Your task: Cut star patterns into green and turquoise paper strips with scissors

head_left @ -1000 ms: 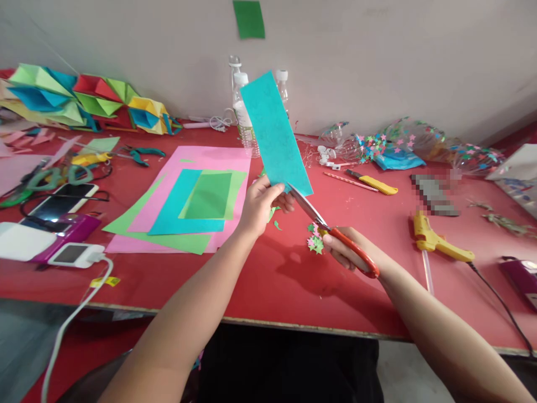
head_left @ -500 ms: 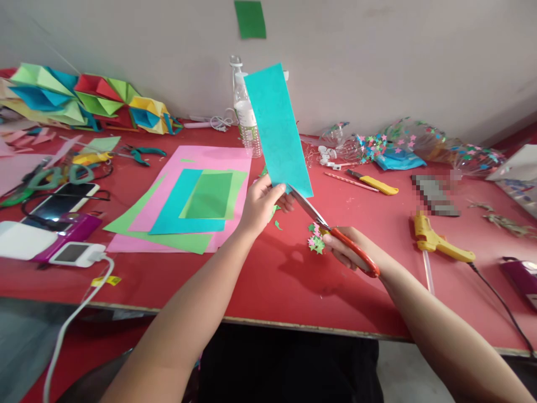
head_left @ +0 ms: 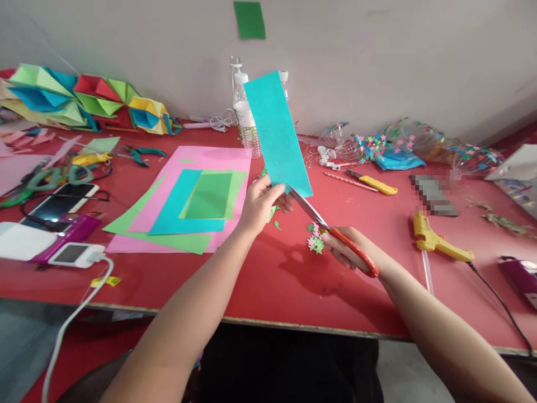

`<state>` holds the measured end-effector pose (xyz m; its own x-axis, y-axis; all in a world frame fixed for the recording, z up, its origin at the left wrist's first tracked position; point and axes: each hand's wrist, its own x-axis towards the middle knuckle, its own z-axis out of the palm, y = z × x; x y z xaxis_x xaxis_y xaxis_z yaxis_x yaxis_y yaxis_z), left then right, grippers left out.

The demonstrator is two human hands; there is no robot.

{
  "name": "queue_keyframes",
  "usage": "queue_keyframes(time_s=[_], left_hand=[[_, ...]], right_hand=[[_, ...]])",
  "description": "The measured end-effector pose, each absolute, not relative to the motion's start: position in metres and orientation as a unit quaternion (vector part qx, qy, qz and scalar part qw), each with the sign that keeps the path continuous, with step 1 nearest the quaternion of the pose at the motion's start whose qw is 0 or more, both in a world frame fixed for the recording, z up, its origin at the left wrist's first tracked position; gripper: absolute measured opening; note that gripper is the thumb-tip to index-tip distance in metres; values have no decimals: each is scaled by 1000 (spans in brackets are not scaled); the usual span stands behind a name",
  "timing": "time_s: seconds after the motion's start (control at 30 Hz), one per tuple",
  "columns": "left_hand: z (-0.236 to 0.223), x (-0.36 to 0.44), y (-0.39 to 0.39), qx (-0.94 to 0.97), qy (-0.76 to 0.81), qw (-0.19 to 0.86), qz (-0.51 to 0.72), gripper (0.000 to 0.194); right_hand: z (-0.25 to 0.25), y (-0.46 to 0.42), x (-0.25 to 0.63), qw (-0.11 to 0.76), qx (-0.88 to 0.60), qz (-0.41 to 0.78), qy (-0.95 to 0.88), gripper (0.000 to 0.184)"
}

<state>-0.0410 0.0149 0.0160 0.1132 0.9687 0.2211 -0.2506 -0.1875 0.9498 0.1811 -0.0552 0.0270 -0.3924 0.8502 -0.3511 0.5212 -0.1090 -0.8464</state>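
Observation:
A strip of turquoise paper stands tilted in the air, pinched at its lower left corner by my left hand. My right hand is closed round the red handles of a pair of scissors. The metal blades reach up and left to the paper's lower edge, close to my left fingertips. Below the scissors, a small pile of pink and green paper stars lies on the red table. Scraps of green paper lie behind my left hand, partly hidden by it.
Stacked coloured paper sheets lie left of my left hand. Plastic bottles stand behind the strip. At right are a yellow glue gun, a yellow utility knife and star-filled bottles. Phones, cables and pliers occupy the left.
The top of the turquoise strip has dipped slightly, uncovering more of a bottle behind it. Both hands and the scissors stay almost where they were.

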Motion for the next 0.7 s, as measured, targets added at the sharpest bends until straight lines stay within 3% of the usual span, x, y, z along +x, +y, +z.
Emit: queue_keyframes(time_s=[0.27, 0.7], left_hand=[[16, -43, 16, 536, 345, 530, 559, 14], [20, -50, 14, 591, 393, 436, 554, 19]], right_hand=[[25, -56, 182, 159, -542, 526, -636, 52], [28, -57, 179, 161, -550, 526, -628, 50]])
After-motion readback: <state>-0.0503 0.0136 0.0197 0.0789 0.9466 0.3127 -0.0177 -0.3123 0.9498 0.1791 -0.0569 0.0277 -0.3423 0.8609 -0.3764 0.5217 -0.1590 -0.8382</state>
